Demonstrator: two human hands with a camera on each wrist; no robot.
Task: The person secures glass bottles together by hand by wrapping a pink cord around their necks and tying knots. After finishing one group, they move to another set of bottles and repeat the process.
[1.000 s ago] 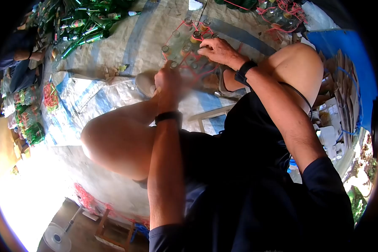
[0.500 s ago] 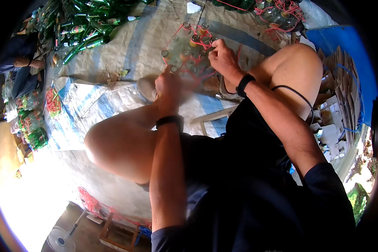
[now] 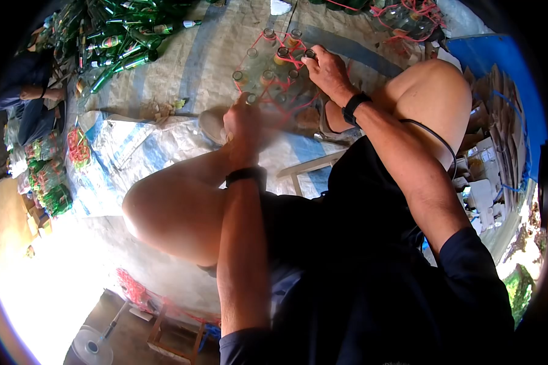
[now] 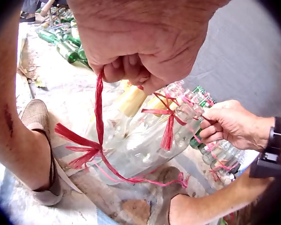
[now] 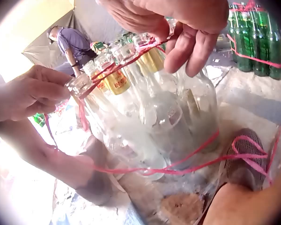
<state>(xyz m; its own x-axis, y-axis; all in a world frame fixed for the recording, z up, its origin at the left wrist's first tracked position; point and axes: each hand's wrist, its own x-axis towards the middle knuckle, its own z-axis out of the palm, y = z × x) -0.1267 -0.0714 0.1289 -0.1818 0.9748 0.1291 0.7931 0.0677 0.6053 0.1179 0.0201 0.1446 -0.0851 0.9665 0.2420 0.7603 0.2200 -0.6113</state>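
Note:
Clear glass bottles [image 3: 254, 66] [image 5: 164, 115] stand upright in a cluster, with red string [image 5: 117, 69] running around their necks. At the cluster's near left corner, my left hand [image 3: 242, 125] [image 4: 145, 42] has curled fingers gripping the string [image 4: 99, 108], whose frayed knot hangs below. My right hand [image 3: 330, 76] [image 5: 178, 30] pinches the string by a bottle neck at the right corner; its thumb and index finger are close together. Another red strand [image 5: 178, 172] loops low around the bottles. Some necks carry yellow-gold foil [image 5: 117, 84].
Green bottles [image 3: 134, 42] lie piled at the back left; tied green bottles [image 5: 257, 47] stand behind. Another person [image 5: 75, 47] sits beyond. A blue panel [image 3: 499, 73] and stacked cardboard [image 3: 499, 140] are on the right. My shoes [image 4: 35, 117] [image 5: 246, 157] flank the cluster.
My right hand has moved right, from beside the inner necks to the outer right neck, with its fingers drawn in. My left hand has stayed nearly in place.

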